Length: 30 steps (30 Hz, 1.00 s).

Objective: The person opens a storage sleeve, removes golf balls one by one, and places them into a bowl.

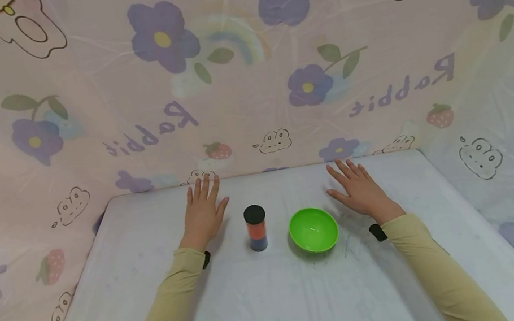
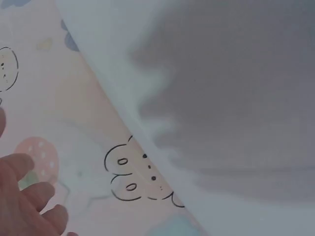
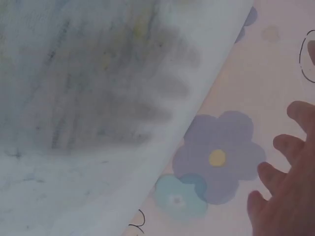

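My left hand [image 1: 203, 214] is held over the far part of the table with its fingers spread and nothing in them. To its right stands a small upright cylindrical container [image 1: 256, 229] with a black lid, orange-red above and blue below. A bright green bowl [image 1: 313, 230] sits right of the container, apart from it. Beyond the bowl's right side is my right hand [image 1: 360, 191], fingers spread, also holding nothing. In the left wrist view the left fingers [image 2: 39, 194] show at the lower left; in the right wrist view the right fingers [image 3: 278, 172] show at the lower right.
A white-covered table [image 1: 282, 305] lies beneath both hands, with faint coloured marks near the bowl. Behind its far edge hangs a pink patterned curtain [image 1: 244, 88] with flowers and rabbits, which also runs along both sides. Shadows of the hands fall on the tabletop.
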Each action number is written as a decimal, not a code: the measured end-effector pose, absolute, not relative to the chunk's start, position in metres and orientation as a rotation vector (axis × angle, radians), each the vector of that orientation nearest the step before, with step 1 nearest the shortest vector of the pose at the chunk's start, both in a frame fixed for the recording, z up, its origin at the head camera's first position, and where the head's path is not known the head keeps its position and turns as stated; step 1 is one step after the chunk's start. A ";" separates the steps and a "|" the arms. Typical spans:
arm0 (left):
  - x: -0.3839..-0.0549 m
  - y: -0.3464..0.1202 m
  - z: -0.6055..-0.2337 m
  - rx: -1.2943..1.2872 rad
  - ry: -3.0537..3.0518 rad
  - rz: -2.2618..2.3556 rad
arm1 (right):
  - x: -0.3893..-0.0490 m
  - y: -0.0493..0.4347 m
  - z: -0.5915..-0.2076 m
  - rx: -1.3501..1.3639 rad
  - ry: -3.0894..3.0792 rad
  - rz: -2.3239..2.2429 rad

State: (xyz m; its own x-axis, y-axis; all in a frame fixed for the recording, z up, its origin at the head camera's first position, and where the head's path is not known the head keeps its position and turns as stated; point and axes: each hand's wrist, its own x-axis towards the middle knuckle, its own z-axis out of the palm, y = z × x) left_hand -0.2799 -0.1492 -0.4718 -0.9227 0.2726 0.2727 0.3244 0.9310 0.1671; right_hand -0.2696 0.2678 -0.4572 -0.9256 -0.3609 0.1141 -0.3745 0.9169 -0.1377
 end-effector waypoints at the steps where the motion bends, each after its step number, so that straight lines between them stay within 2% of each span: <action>1: -0.279 -0.150 -0.471 -0.452 -2.846 -0.301 | -0.269 0.267 -0.457 0.582 -2.985 0.242; 11: -0.265 -0.164 -0.457 -0.527 -2.932 -0.513 | -0.262 0.264 -0.447 0.644 -2.920 0.338; 30: -0.237 -0.168 -0.432 -0.613 -2.876 -1.372 | -0.244 0.242 -0.410 0.710 -2.831 0.829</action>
